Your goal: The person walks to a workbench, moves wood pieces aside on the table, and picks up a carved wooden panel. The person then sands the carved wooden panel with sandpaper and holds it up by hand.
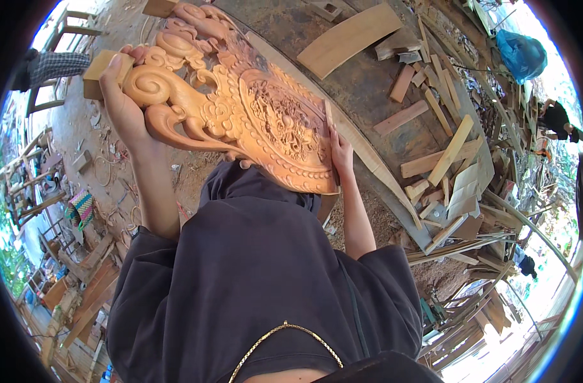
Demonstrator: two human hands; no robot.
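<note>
A large carved wooden panel [240, 105], orange-brown with scrolls, flowers and a raised oval relief, is held tilted in front of my body. My left hand [122, 102] grips its left end, the thumb lying over a pale square block [103, 75] at the scroll's edge and the fingers mostly behind. My right hand [341, 153] clasps the panel's straight right edge, fingers along its side. The panel's lower rim is close to my dark clothing, and its far end reaches toward the workbench.
A dark workbench [285, 29] beyond the panel holds a curved board [349, 39] and several loose offcuts [454, 150]. Scrap wood is piled on the right, near a blue plastic bag [521, 56]. At left are a wooden frame [49, 83], a person's checked sleeve [65, 66] and a woven basket [81, 209].
</note>
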